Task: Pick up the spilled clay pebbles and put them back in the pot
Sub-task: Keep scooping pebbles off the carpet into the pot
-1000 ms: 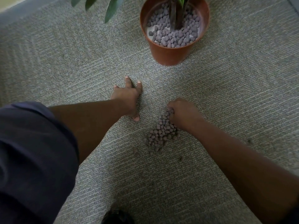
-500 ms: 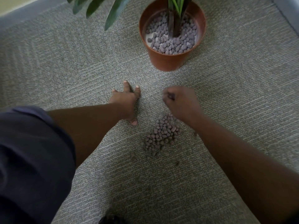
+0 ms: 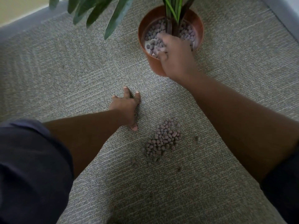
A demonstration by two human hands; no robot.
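A pile of spilled clay pebbles (image 3: 163,139) lies on the grey carpet between my forearms. Three stray pebbles (image 3: 178,168) sit apart from it. The terracotta pot (image 3: 200,26) stands at the far middle, filled with more pebbles (image 3: 153,34) around a plant stem. My right hand (image 3: 176,57) hovers over the pot's near rim with fingers curled downward around a handful of pebbles; the hand is blurred. My left hand (image 3: 126,107) rests flat on the carpet left of the pile, fingers spread and holding nothing.
Green leaves (image 3: 100,12) hang over the carpet left of the pot. A grey baseboard (image 3: 24,21) runs along the far left, and a wall edge (image 3: 284,13) closes the far right corner. My dark sleeve fills the lower left.
My right hand lifted from the pile with a handful of pebbles and moved forward over the pot. The pile is smaller. My left hand stayed planted on the carpet.
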